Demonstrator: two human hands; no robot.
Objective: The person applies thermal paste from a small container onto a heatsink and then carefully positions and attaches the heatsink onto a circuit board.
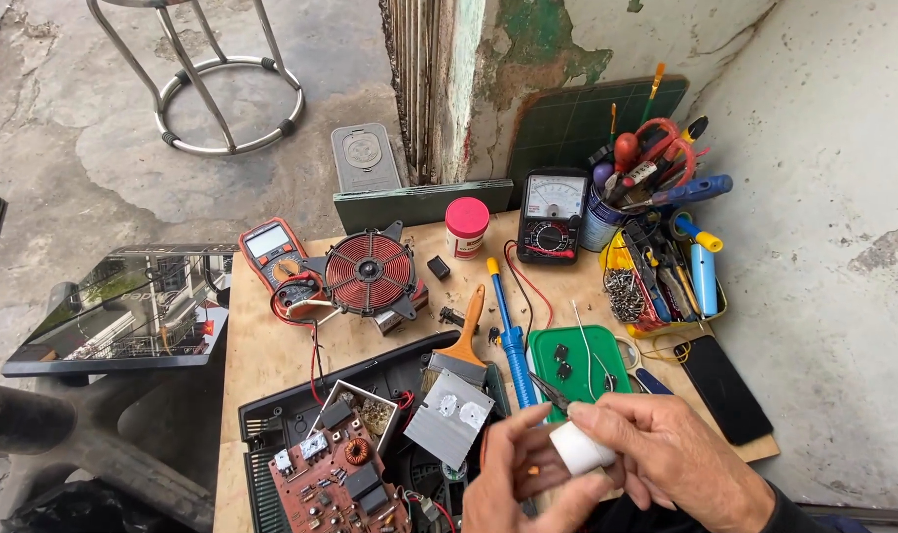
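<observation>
1. Far left of the grip, a dark glass panel (pixel 123 311) lay flat beside the wooden table (pixel 271 345), and a metal stool (pixel 217 79) stood on the floor beyond it.
2. Left of the grip and further from the wearer, an orange multimeter (pixel 274 254) lay beside a red copper coil (pixel 370 271).
3. Just left of the grip, a brown circuit board (pixel 338 484) sat in an open black casing (pixel 271 419), with a grey metal plate (pixel 449 417) near the hands.
4. Left hand (pixel 518 484) was curled, thumb and fingers closed around the near end of a small white cylinder (pixel 579 449).
5. Right hand (pixel 681 459) gripped the same white cylinder from the other side, fingertips pressed on its top; the cylinder was held between both hands, above the table's near edge.
6. Just beyond the grip lay a paintbrush (pixel 461 345), a blue soldering iron (pixel 508 336) and a green tray (pixel 577 360) holding small black parts.
7. Further beyond stood a red-lidded jar (pixel 466 227) and a black analogue meter (pixel 553 214).
8. Right of the grip and beyond it, a yellow tray of tools (pixel 666 281) and a tin of screwdrivers (pixel 646 173) sat; a black phone (pixel 722 387) lay just right.
</observation>
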